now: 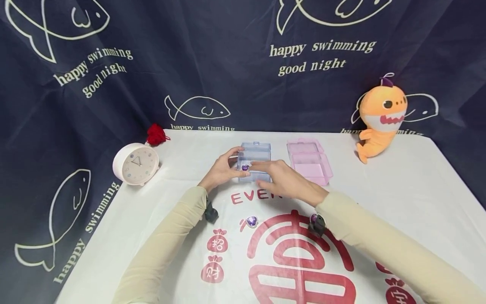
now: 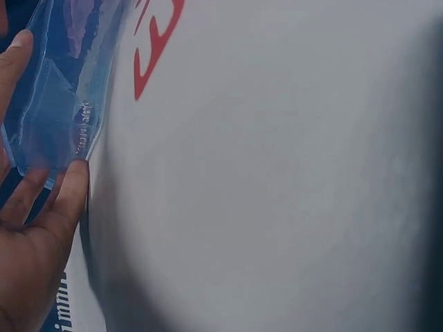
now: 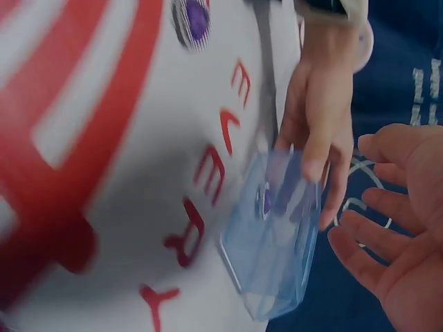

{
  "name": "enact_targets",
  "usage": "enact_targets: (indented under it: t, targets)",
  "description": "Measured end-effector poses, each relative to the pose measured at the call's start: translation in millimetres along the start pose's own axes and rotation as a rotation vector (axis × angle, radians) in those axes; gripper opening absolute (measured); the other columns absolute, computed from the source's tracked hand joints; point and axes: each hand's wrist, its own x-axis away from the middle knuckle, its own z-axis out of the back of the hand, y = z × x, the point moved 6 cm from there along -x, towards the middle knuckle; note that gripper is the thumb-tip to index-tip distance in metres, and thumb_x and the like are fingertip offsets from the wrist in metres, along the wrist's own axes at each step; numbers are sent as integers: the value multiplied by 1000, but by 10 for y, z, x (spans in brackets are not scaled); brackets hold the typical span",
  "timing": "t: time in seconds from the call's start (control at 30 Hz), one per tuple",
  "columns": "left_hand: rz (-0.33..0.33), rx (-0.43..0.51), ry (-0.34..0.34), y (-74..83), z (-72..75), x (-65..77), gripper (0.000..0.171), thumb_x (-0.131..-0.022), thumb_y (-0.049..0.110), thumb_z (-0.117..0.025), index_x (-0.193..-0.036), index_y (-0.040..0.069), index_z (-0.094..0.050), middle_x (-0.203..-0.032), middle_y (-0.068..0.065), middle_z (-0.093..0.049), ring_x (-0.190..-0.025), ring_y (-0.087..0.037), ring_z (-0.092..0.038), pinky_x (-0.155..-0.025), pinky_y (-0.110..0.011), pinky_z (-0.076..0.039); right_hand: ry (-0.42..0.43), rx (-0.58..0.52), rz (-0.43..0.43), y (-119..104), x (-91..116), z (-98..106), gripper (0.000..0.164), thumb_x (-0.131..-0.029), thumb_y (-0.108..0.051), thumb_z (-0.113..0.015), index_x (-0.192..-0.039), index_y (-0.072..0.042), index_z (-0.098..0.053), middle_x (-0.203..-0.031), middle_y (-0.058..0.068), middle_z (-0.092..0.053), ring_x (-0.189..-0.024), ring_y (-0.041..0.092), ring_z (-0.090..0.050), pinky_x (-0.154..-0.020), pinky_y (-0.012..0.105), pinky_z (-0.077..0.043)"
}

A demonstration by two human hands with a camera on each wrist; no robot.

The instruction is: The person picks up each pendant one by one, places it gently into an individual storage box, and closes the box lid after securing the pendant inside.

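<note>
1. White cloth (image 1: 383, 190) with red printed figures and lettering covers the table before you; your pale sleeves (image 1: 167, 236) extend over it.
2. Loose purple gem (image 1: 252, 221): note it on the cloth between your forearms, well apart from the blue box and the pink box.
3. Right hand (image 1: 279, 177): your fingers are extended and spread, gripping nothing. From the head view they overlap the near part of the blue box; the right wrist view shows them beside it, with a gap.
4. Left hand (image 1: 222, 169): your thumb and fingers grip the left end of the blue box.
5. Blue box (image 1: 256, 155): this clear container is in front of you, beyond the lettering, with its lid open away from you.
6. Second purple gem (image 1: 245, 167): find it within the outline of the blue box, near your left thumb. You cannot tell whether a fingertip touches it.
7. Pink box (image 1: 308, 155): it lies open to the right of the blue box.
8. White clock (image 1: 136, 164): it stands at your left, with a red yarn-like ornament (image 1: 156, 135) behind it.
9. Orange plush toy (image 1: 381, 114): it is upright at the far right.
10. Dark blue curtain (image 1: 228, 55): fish outlines and lettering face you.
</note>
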Motion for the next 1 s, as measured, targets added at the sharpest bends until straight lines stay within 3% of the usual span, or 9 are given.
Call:
enact_targets:
  t: [0.2, 0.27, 0.4, 0.6, 0.73, 1.0]
  targets:
    - [-11, 20, 2, 2, 22, -22, 85, -69, 2, -85, -142, 13, -43, -142, -13, -47, -129, -33, -50, -110, -36, -44, -11, -64, 51, -254, 273, -132, 41, -85, -12, -73, -125, -5, -64, -125, 10, -66, -99, 17, -68, -85, 30, -59]
    - [-9, 24, 6, 7, 26, -23, 86, -68, 2, -86, -142, 11, -42, -143, -12, -47, -129, -33, -50, -110, -35, -45, -31, -66, 66, -310, 338, -220, 38, -85, -12, -73, -122, -5, -66, -121, 9, -68, -111, 20, -66, -95, 36, -56]
    - [-1, 19, 18, -1, 38, -16, 87, -68, 2, -86, -142, 11, -42, -143, -12, -46, -128, -31, -51, -109, -34, -45, -72, -79, 68, -369, 436, -420, 34, -85, -9, -72, -118, -3, -68, -116, 9, -71, -111, 22, -66, -97, 38, -55]
    - [12, 23, 13, -8, 28, -10, 86, -69, 3, -86, -143, 11, -42, -143, -11, -46, -128, -30, -51, -109, -33, -45, -96, -8, 86, -392, 529, -693, 28, -85, -13, -73, -111, -3, -70, -115, 12, -69, -110, 24, -64, -95, 38, -55]
    - [11, 26, 12, 0, 16, -13, 86, -69, 2, -86, -142, 11, -42, -142, -10, -46, -127, -30, -51, -109, -34, -45, -62, 54, 108, -390, 547, -749, 21, -84, -14, -75, -103, -6, -73, -105, 6, -71, -100, 20, -65, -89, 33, -56]
    - [16, 1, 6, 0, 5, -8, 86, -69, 4, -86, -143, 13, -42, -144, -8, -44, -128, -30, -50, -110, -34, -44, -56, 32, 113, -384, 545, -764, 17, -85, -13, -74, -100, -6, -72, -99, 3, -71, -95, 16, -65, -85, 30, -57]
